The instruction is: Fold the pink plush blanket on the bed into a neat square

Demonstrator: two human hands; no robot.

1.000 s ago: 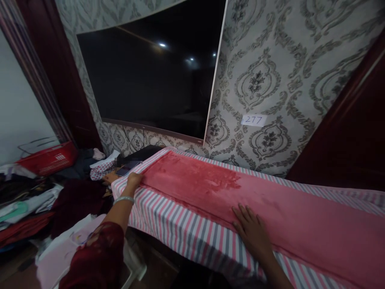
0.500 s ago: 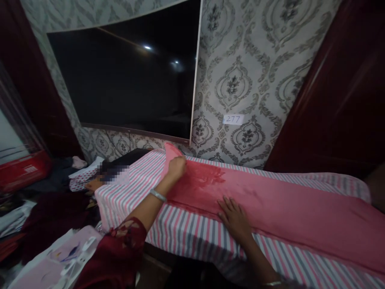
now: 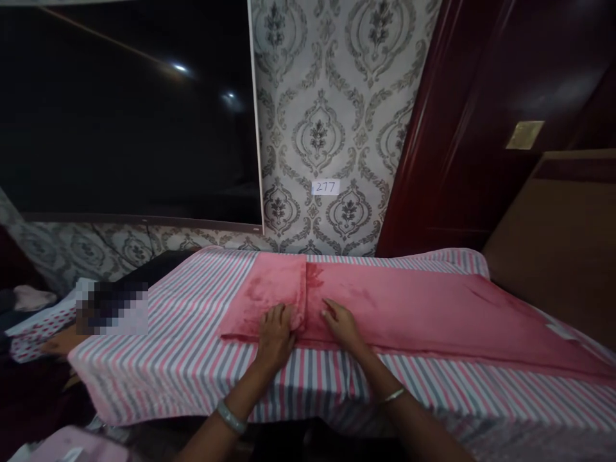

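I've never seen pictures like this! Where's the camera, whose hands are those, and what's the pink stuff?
There's no robot here, just one person working bare-handed. Each picture comes from a camera worn on the head, looking forward and down. The left hand rests on the folded-over part of a long pink cloth. The right hand is beside it, at the cloth too; its exact touch is hard to see. Neither seems to lift anything. Underneath lies a striped cloth.
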